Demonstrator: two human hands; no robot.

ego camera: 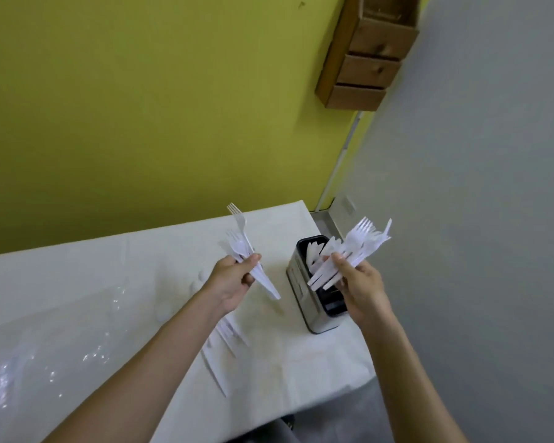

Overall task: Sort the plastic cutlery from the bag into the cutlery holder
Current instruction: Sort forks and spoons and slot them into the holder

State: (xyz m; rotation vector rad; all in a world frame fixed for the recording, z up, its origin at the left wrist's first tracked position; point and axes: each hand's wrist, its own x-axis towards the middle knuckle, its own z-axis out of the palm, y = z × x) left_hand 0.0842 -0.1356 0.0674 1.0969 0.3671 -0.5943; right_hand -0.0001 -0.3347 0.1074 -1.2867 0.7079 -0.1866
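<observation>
My left hand [234, 279] grips a small bunch of white plastic cutlery [241, 243], forks and a spoon, heads pointing up and away. My right hand [360, 287] holds a bigger bundle of white plastic forks [359, 243] fanned out above the cutlery holder [298, 282]. The holder is a metal box with dark compartments, standing on the table between my hands; white pieces stick out of its far compartment. More loose white cutlery [224, 343] lies on the tablecloth under my left forearm. A clear plastic bag [45, 356] lies crumpled at the left.
The table [125, 266] has a white cloth and ends close to the holder on the right, with grey floor beyond. A yellow-green wall stands behind. A wooden drawer unit [368, 55] hangs at the upper right.
</observation>
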